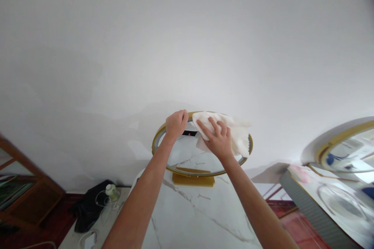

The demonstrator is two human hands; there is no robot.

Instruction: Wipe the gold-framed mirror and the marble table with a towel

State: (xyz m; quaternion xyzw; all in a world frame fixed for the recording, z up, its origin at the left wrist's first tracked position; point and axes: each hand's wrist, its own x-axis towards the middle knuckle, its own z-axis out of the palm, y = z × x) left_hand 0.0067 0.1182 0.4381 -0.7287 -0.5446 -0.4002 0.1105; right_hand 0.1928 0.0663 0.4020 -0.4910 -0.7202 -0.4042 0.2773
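A round mirror [187, 155] in a gold frame stands on a gold base [193, 180] on a white marble-patterned tabletop [198, 218]. My left hand [177, 123] is closed around the upper left part of the mirror's frame. Against the upper right of the glass, my right hand [217, 138] presses a white cloth [239, 134] with its fingers spread over it. The cloth drapes across the frame's right side and covers part of the glass there.
White wall [187, 39] rises right behind the mirror. At the left, a low surface holds a black bag [90, 206], a small bottle [112, 192] and cables. Another gold-framed mirror [350, 148] and a ribbed-sided table [318, 206] stand to the right.
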